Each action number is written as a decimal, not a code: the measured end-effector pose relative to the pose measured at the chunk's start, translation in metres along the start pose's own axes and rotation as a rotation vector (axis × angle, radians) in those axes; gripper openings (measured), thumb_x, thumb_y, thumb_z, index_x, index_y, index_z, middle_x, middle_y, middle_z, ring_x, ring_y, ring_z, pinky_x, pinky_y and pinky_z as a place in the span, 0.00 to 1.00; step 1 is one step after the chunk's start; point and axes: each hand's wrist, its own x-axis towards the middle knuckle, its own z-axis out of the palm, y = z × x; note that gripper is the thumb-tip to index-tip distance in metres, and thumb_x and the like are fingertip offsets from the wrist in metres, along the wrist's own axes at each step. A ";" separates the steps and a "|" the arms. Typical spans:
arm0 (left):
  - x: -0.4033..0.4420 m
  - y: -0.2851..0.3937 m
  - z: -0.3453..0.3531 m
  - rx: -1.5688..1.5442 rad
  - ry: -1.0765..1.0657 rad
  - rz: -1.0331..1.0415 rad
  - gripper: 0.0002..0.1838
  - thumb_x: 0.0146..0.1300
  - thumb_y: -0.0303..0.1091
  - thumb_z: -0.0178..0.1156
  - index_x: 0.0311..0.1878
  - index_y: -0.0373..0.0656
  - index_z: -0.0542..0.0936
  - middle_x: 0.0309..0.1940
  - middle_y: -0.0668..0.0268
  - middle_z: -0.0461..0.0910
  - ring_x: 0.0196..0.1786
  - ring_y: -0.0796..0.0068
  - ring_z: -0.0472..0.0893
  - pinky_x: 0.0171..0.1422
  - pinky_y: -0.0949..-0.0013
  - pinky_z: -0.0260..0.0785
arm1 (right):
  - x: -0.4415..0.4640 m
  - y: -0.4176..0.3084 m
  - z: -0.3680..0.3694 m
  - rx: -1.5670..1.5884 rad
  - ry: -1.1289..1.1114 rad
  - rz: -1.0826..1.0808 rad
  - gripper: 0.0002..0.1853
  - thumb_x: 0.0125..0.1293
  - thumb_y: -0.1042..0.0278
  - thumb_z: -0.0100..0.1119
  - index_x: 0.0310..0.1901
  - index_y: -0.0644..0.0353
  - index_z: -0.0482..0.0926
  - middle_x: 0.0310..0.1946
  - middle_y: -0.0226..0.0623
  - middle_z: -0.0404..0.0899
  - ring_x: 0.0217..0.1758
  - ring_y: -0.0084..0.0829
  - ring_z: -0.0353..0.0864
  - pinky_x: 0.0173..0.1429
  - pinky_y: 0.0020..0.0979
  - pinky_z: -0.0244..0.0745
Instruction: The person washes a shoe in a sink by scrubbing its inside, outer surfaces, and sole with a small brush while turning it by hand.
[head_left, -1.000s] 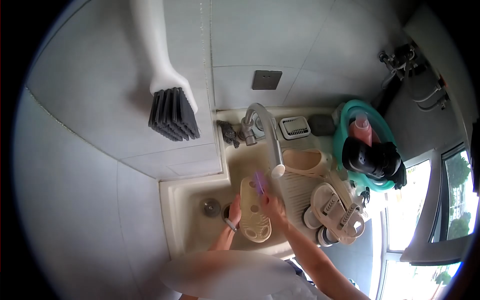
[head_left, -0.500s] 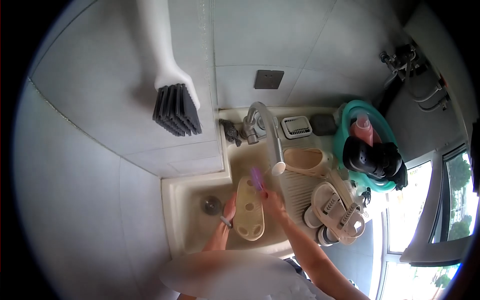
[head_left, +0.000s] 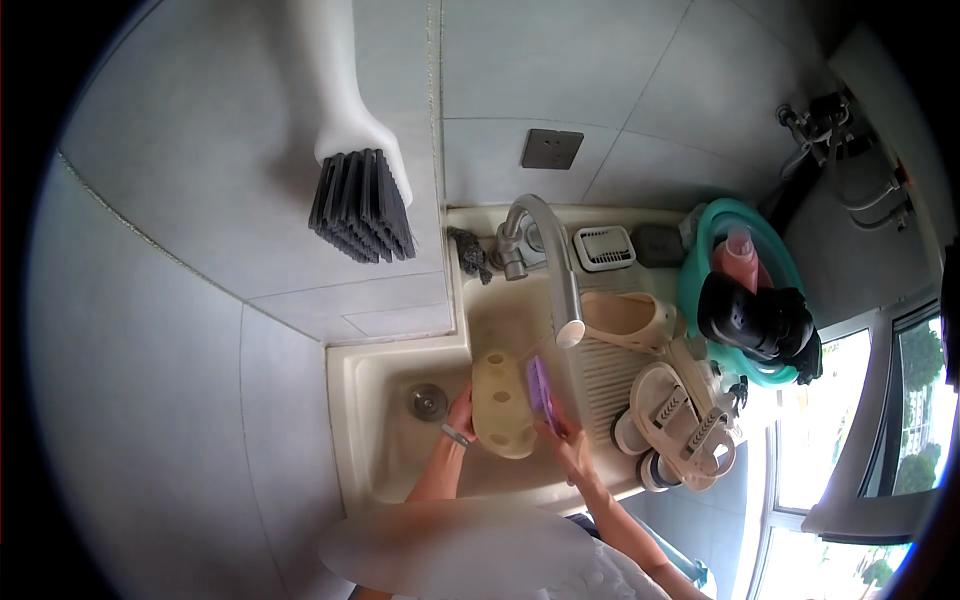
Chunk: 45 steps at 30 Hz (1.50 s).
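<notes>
My left hand (head_left: pixel 461 415) grips the left edge of a pale yellow slipper (head_left: pixel 500 380) with several holes, held over the sink (head_left: pixel 385 470). The slipper is slightly smeared by motion. In my right hand (head_left: pixel 565 440) is a purple brush (head_left: pixel 540 385), its fingers closed around the lower end. The brush lies just right of the slipper; whether they touch, I cannot tell. Above both hangs the faucet (head_left: pixel 560 265), its spout end right of the slipper's top. A round drain (head_left: pixel 428 402) shows left of my left hand.
On the ribbed drainboard (head_left: pixel 605 385) lie a beige clog (head_left: pixel 625 320) and several sandals (head_left: pixel 685 420). A teal basin (head_left: pixel 700 270) behind them holds a pink bottle (head_left: pixel 738 262) and black footwear (head_left: pixel 755 320). A white soap dish (head_left: pixel 604 248) sits by the wall. A large white-handled brush (head_left: pixel 360 200) hangs upper left.
The purple brush has moved right and down, from the slipper's upper right edge to beside it. The slipper has turned and shows a broader face. My right hand has moved slightly right and lower.
</notes>
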 end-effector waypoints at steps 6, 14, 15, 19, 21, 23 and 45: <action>0.002 0.001 -0.007 -0.066 0.009 0.041 0.22 0.72 0.47 0.47 0.59 0.41 0.73 0.51 0.62 0.80 0.52 0.71 0.80 0.54 0.66 0.76 | 0.018 0.003 0.002 0.067 0.021 0.151 0.33 0.62 0.47 0.60 0.66 0.56 0.69 0.30 0.29 0.76 0.35 0.22 0.72 0.42 0.24 0.69; -0.019 0.009 0.025 -0.368 -0.205 0.108 0.24 0.70 0.45 0.51 0.62 0.40 0.68 0.57 0.61 0.75 0.59 0.66 0.76 0.64 0.61 0.71 | 0.077 -0.034 -0.009 0.146 0.052 0.135 0.33 0.71 0.39 0.41 0.34 0.67 0.80 0.15 0.33 0.71 0.10 0.19 0.62 0.15 0.24 0.56; -0.020 0.011 0.032 -0.389 -0.239 0.145 0.25 0.71 0.47 0.49 0.64 0.40 0.67 0.59 0.60 0.74 0.61 0.66 0.75 0.66 0.60 0.69 | 0.079 -0.041 -0.011 0.104 0.043 0.096 0.33 0.72 0.39 0.40 0.31 0.67 0.80 0.16 0.34 0.72 0.10 0.19 0.62 0.16 0.25 0.57; -0.040 0.030 0.061 -0.314 -0.331 0.085 0.25 0.70 0.42 0.51 0.64 0.37 0.66 0.60 0.57 0.73 0.62 0.64 0.74 0.67 0.60 0.67 | 0.081 -0.049 -0.018 0.008 0.088 -0.156 0.28 0.73 0.47 0.42 0.31 0.67 0.79 0.20 0.32 0.73 0.18 0.24 0.67 0.25 0.28 0.63; -0.036 0.028 0.054 -0.324 -0.306 0.053 0.25 0.70 0.39 0.50 0.65 0.35 0.65 0.61 0.57 0.72 0.63 0.64 0.73 0.68 0.59 0.66 | 0.072 -0.058 -0.030 -0.058 0.043 -0.077 0.21 0.73 0.53 0.46 0.43 0.64 0.80 0.21 0.40 0.75 0.23 0.24 0.69 0.30 0.29 0.66; -0.035 0.023 0.057 -0.169 -0.195 0.163 0.24 0.71 0.37 0.49 0.65 0.34 0.64 0.61 0.57 0.72 0.64 0.64 0.72 0.69 0.59 0.65 | 0.056 -0.069 -0.034 -0.312 0.162 -0.234 0.18 0.72 0.59 0.47 0.56 0.56 0.77 0.22 0.51 0.73 0.23 0.23 0.69 0.30 0.29 0.67; 0.007 -0.011 0.081 -0.080 0.099 0.225 0.27 0.74 0.54 0.39 0.59 0.41 0.71 0.50 0.65 0.77 0.53 0.68 0.76 0.60 0.62 0.67 | 0.006 -0.023 0.038 -0.299 0.171 -0.509 0.19 0.66 0.73 0.52 0.58 0.54 0.76 0.23 0.55 0.73 0.23 0.49 0.78 0.28 0.41 0.69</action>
